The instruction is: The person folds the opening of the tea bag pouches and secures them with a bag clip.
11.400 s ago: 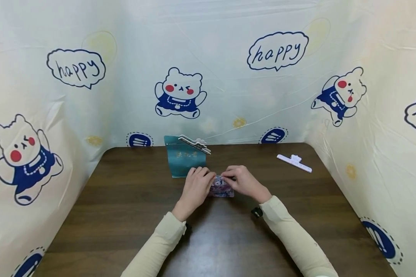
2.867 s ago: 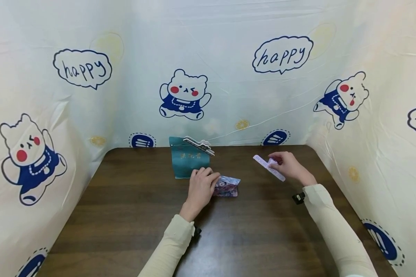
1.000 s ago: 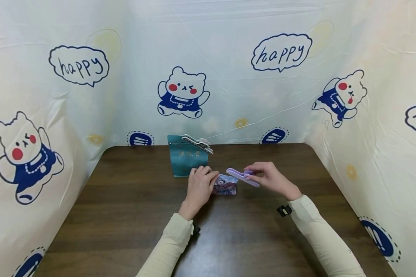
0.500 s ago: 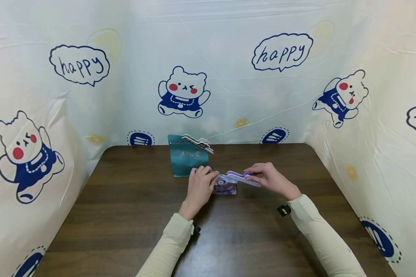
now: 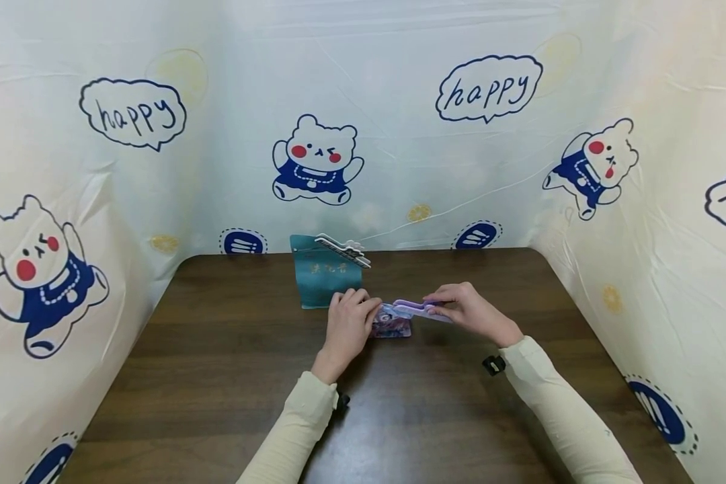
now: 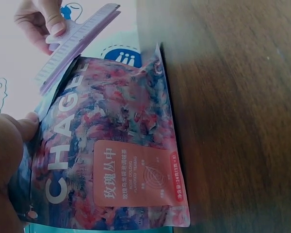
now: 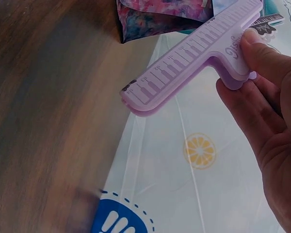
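Observation:
My left hand (image 5: 347, 329) pinches the top edge of a small pink-and-blue tea bag pouch (image 5: 393, 328), which stands on the table. Its printed front (image 6: 121, 107) reads CHAGEE in the left wrist view, and its top is folded over. With thumb and fingers my right hand (image 5: 472, 310) squeezes the handle of a long purple bag clip (image 7: 184, 63). The clip's long bars are slightly parted, and their far end overlaps the pouch's folded top right corner. Part of the left fingers is hidden behind the pouch in the left wrist view.
Just behind the left hand stands a teal pouch (image 5: 329, 286), with a black-and-white bag clip (image 5: 341, 250) slanted across its top right corner. The dark wooden table (image 5: 218, 376) is bordered by a printed cloth backdrop (image 5: 399, 134) at the back and sides.
Earlier both hands were on the pouch's top while the purple clip lay at the right. The right hand picked it up, carried it left and spread it at the pouch's top corner.

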A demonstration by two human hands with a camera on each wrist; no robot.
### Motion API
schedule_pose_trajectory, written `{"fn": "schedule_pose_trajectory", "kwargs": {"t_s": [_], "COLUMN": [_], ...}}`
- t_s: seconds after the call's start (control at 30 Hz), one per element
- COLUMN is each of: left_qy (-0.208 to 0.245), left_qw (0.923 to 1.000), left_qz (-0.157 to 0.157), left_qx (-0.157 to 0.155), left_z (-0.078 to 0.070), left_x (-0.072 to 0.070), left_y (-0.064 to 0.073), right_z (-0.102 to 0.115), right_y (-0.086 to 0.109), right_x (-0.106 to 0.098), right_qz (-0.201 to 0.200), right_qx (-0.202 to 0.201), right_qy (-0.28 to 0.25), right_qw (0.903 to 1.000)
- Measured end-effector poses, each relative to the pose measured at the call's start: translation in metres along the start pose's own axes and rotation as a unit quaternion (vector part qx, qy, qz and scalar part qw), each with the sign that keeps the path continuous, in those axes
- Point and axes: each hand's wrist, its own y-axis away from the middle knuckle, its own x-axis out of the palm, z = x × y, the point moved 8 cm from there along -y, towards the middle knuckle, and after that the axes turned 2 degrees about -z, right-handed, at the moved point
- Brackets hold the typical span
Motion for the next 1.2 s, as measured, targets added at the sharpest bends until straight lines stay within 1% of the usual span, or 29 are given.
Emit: {"fn": "schedule_pose_trajectory", "kwargs": {"t_s": [0.13, 0.27, 0.47, 0.6, 0.73, 0.9, 1.03, 1.2], "left_qy": [0.000, 0.005, 0.011, 0.007, 0.005, 0.024, 0.042, 0.032], "left_qw": [0.9999, 0.9997, 0.9998, 0.9999, 0.9997, 0.9993, 0.9989, 0.9994], "left_qz": [-0.012, -0.017, -0.012, -0.012, -0.017, -0.008, -0.007, -0.015], "left_qx": [0.010, 0.017, 0.008, 0.000, -0.016, -0.026, -0.019, -0.002], "left_z": [-0.001, -0.002, -0.001, 0.001, 0.004, 0.006, 0.007, 0.006], "left_x": [-0.003, -0.003, -0.003, -0.003, -0.004, -0.005, -0.007, -0.008], "left_y": [0.000, 0.001, 0.000, -0.001, -0.002, -0.003, -0.004, -0.003], "right_z": [0.001, -0.001, -0.002, 0.000, 0.002, 0.004, 0.003, 0.001], "right_y": [-0.003, -0.005, -0.009, -0.012, -0.015, -0.014, -0.015, -0.015], "right_x": [0.003, 0.008, 0.015, 0.017, 0.018, 0.018, 0.016, 0.018], "right_qz": [-0.007, -0.012, -0.011, -0.022, -0.037, -0.050, -0.055, -0.047], "right_qx": [-0.010, -0.010, 0.000, 0.001, -0.006, -0.002, 0.007, 0.014], "right_qy": [0.002, -0.007, -0.016, -0.024, -0.020, -0.016, -0.021, -0.022], "right_qw": [0.9999, 0.9999, 0.9998, 0.9995, 0.9991, 0.9986, 0.9983, 0.9985]}}
